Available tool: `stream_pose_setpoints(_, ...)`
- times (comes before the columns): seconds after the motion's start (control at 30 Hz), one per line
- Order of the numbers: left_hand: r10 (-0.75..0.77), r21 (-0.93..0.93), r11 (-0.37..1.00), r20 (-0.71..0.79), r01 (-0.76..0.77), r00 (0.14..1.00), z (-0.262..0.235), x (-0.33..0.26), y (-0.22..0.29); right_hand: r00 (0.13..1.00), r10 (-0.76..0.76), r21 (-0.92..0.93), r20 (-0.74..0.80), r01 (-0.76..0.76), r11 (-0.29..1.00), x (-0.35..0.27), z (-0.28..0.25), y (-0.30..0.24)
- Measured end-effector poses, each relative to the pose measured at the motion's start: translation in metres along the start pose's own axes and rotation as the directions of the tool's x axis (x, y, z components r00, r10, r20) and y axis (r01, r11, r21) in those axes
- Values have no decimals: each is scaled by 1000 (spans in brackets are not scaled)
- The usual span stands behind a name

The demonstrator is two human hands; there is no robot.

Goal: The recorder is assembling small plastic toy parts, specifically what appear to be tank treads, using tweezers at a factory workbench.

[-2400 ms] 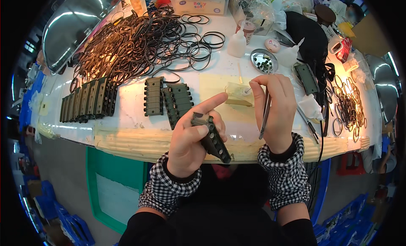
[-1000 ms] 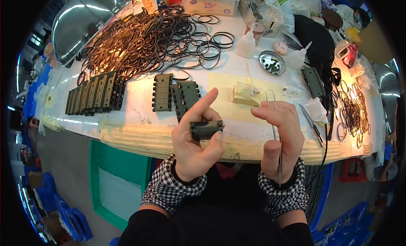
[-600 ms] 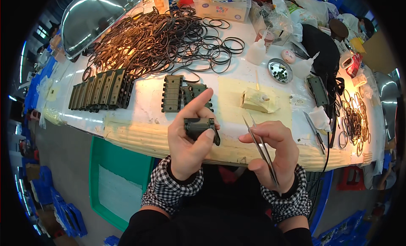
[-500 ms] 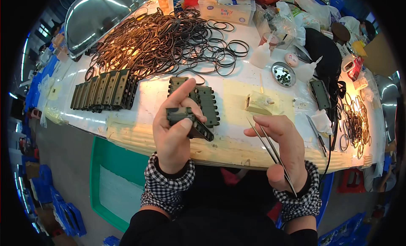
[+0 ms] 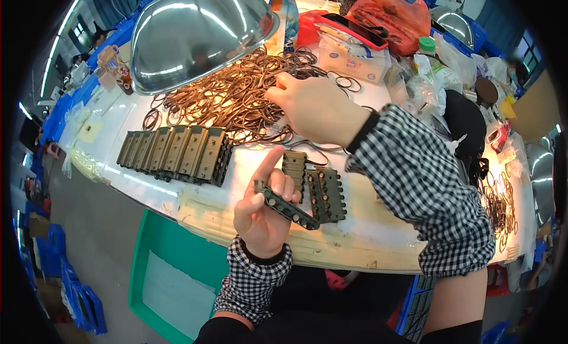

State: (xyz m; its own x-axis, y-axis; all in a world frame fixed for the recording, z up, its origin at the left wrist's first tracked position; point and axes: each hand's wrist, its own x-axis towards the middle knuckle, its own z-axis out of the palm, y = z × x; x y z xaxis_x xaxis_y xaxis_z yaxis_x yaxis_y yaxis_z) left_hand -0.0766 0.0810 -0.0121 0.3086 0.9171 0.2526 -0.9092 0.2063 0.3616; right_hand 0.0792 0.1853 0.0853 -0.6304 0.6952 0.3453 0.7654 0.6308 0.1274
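Observation:
My left hand (image 5: 261, 218) is closed on a dark green toy tank hull (image 5: 289, 210), its row of small wheels facing up and its index finger stretched away. My right hand (image 5: 322, 107) reaches over a large tangle of thin brown and black rubber bands (image 5: 219, 86). Its fingers are curled at the edge of the tangle; what they grip, if anything, is hidden, and the tweezers cannot be seen. Just beyond the held hull, more hulls lie on the table, one green (image 5: 329, 193) and one brownish (image 5: 294, 166).
A tight row of similar hulls (image 5: 177, 153) stands at the left. A shiny metal lamp shade (image 5: 198, 39) hangs over the back left. Bags, a clear box (image 5: 355, 63) and a phone (image 5: 355, 30) crowd the back right. Below the table edge sits a green bin (image 5: 139, 279).
My right hand has swung forward and left from the near table edge to the band tangle. My left hand has turned the hull so its wheels show. The view has shifted too.

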Motion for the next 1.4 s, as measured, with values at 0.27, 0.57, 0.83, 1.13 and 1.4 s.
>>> stream_pose_setpoints(0.27,-25,73,997,31,23,999,1,2,0,945,218,-35,244,-216,976,102,89,26)
stream_pose_setpoints(0.57,-30,112,993,-18,31,999,1,-3,6,978,92,22,185,-97,995,49,23,11)
stream_pose_setpoints(0.83,2,67,998,-20,-1,1000,-8,-5,0,975,209,409,-70,-163,898,-106,-72,-42)
stream_pose_setpoints(1.13,-387,155,917,128,367,913,18,-36,-17,843,525,707,119,-443,551,-193,-74,-73)
stream_pose_setpoints(1.4,-472,18,880,124,474,873,29,-43,-41,732,646,933,216,-349,83,-229,-58,-73)
